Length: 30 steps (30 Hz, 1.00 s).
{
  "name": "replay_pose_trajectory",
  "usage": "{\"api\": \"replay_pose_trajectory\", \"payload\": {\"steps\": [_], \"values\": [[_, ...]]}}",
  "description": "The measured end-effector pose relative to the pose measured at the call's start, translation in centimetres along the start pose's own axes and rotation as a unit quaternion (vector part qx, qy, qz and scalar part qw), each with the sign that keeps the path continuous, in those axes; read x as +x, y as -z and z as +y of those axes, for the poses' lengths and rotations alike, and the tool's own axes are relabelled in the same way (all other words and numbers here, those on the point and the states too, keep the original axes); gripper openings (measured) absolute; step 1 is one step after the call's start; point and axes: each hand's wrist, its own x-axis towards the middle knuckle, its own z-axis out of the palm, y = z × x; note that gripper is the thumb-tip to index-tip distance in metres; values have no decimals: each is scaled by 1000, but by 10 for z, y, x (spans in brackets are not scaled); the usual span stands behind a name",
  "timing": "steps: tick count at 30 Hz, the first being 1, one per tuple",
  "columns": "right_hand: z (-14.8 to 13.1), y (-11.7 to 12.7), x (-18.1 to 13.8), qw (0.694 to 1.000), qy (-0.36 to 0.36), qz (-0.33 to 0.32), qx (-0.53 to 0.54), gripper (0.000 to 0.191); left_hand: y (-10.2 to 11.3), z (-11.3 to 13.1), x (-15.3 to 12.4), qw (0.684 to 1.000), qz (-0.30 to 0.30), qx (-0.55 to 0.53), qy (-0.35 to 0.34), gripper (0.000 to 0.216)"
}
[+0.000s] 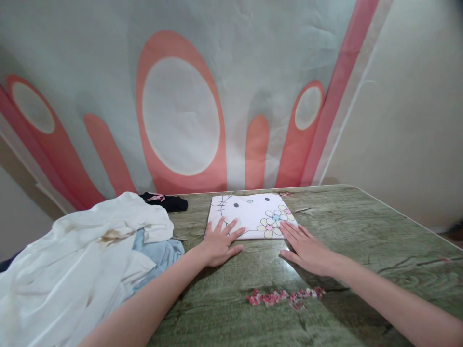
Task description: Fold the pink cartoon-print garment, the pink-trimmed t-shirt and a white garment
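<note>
A flat white folded cloth [249, 214] with a cartoon cat face and pastel flowers lies on the wood-patterned table [217, 303]. My left hand [220, 242] rests palm down on its near left corner, fingers spread. At the near right corner, the fingertips of my right hand [306, 248] touch the flower print, the fingers stretched out and the thumb on the table. Neither hand grips anything. The cloth's near corners are partly covered by my fingers.
A heap of white clothing [90, 255] covers the table's left side, with a light blue garment [159, 258] under it. Behind it lies a black cloth item [170, 203] with a pink mark. A wall with a coral-patterned sheet [181, 115] rises beyond the far edge.
</note>
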Motion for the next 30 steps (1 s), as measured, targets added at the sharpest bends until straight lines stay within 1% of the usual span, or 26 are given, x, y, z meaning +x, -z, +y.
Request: {"api": "replay_pose_trajectory", "payload": {"steps": [3, 5, 7, 10, 12, 14, 16, 19, 21, 23, 25, 28, 30], "values": [[21, -2, -11, 999, -33, -1, 1, 71, 1, -3, 2, 1000, -4, -5, 1, 55], [36, -1, -16, 998, -55, -13, 21, 68, 2, -5, 3, 1000, -6, -9, -1, 55], [52, 2, -15, 995, -85, -9, 50, 65, 5, -8, 6, 1000, -11, -19, -3, 56], [76, 8, -5, 988, -121, 52, 81, 63, 9, -9, 13, 999, -8, -36, 16, 57], [88, 9, 9, 985, -115, 89, 94, 61, 12, -7, 24, 999, 13, -29, 23, 57], [92, 9, 31, 986, -94, 100, 99, 59, 13, -3, 38, 999, 37, -7, 7, 56], [88, 8, 57, 989, -69, 96, 89, 56, 13, 2, 54, 999, 49, 11, -15, 55], [73, 6, 98, 995, -50, 60, 54, 54, 10, 3, 74, 998, 56, 26, -12, 55], [63, 3, 120, 997, -52, 43, 44, 54, 6, 0, 80, 998, 50, 29, -4, 56], [60, -2, 133, 997, -54, 27, 42, 54, 1, -4, 81, 999, 39, 30, -1, 57], [64, -7, 140, 996, -73, 13, 40, 57, -2, -8, 79, 999, 35, 30, 0, 60], [82, -10, 144, 990, -139, 10, 32, 62, -6, -11, 75, 999, 37, 31, 0, 62], [95, -9, 146, 984, -177, 10, 28, 62, -6, -11, 73, 999, 38, 32, -1, 63]]}}
